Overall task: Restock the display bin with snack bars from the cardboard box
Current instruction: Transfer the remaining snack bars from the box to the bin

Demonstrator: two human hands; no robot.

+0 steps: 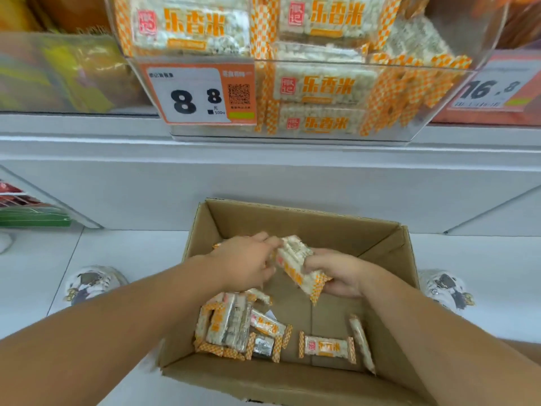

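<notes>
White floor under cardboard box (292,221); both hands (246,263) (339,273) grip snack bars (298,263)

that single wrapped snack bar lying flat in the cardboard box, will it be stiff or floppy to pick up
The orange-and-white wrapped puffed-rice snack bar probably lifts as a stiff, light block, since the rice looks pressed into a slab. Its crimped checkered ends likely flop. The glossy wrapper may be slippery, and hard squeezing could crumble it.

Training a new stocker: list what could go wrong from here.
The right hand grips stacked orange-and-white wrapped snack bars while the left hand only pinches their end; one may slip back into the brown cardboard box. The clear plastic display bin already looks crowded, so additions might spill.
</notes>
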